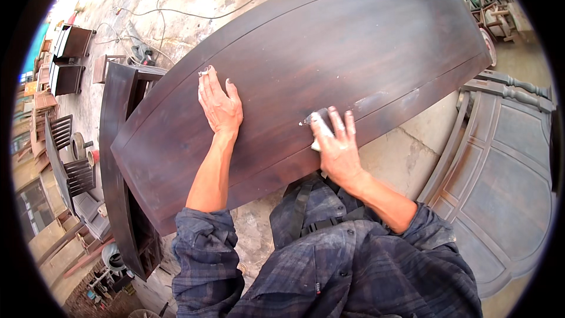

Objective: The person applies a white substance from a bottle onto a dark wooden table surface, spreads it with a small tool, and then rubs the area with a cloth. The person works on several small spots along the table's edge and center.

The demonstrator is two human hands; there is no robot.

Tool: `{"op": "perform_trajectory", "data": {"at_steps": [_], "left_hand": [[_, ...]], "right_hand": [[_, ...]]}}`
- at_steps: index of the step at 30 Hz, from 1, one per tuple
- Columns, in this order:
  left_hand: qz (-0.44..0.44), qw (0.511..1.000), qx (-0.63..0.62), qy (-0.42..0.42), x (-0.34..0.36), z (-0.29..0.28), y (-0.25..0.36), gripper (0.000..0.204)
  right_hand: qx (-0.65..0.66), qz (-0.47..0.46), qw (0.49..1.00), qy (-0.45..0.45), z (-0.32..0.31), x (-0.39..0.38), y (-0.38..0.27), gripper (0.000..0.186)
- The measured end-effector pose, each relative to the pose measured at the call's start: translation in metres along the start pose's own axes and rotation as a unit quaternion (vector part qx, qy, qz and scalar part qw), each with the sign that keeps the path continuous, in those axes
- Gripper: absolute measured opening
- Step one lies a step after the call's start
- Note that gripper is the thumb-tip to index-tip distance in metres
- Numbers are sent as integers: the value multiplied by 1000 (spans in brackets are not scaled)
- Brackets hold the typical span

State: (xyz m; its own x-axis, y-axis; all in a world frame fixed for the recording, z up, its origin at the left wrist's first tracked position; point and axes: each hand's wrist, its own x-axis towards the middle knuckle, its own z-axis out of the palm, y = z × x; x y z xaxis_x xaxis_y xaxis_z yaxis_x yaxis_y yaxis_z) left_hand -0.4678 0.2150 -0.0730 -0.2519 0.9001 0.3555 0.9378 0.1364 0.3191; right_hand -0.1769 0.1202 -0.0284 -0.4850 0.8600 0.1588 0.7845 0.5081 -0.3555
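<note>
A large dark brown wooden panel (282, 70) with curved long edges and a thin line along its border lies in front of me. My left hand (221, 106) rests flat on its left part, fingers stretched, with white paste on a fingertip. Nearer the edge by my body, my right hand (338, 150) presses a small flat pad (318, 131), whitish with a dark part, against the surface. Its exact kind is partly hidden by the fingers. White specks sit just left of it, and a pale smear (372, 102) marks the wood to its right.
At right stands a grey-brown panelled furniture piece (494, 182) with turned posts. A dark curved wooden piece (118, 171) stands close at left. A power tool (141, 52) and cables (194, 16) lie on the concrete floor. Small cabinets (66, 76) and chairs line the far left.
</note>
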Motion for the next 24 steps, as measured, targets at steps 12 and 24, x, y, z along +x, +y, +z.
{"op": "perform_trajectory", "data": {"at_steps": [12,24], "left_hand": [[-1,1000,-3,-2,3,-3,-1,60],[4,1000,7,9,2,-2,-1,59]], "right_hand": [[4,3,1000,0,-7,3,4,57],[-25,20,999,28,-9,2,13,59]]}}
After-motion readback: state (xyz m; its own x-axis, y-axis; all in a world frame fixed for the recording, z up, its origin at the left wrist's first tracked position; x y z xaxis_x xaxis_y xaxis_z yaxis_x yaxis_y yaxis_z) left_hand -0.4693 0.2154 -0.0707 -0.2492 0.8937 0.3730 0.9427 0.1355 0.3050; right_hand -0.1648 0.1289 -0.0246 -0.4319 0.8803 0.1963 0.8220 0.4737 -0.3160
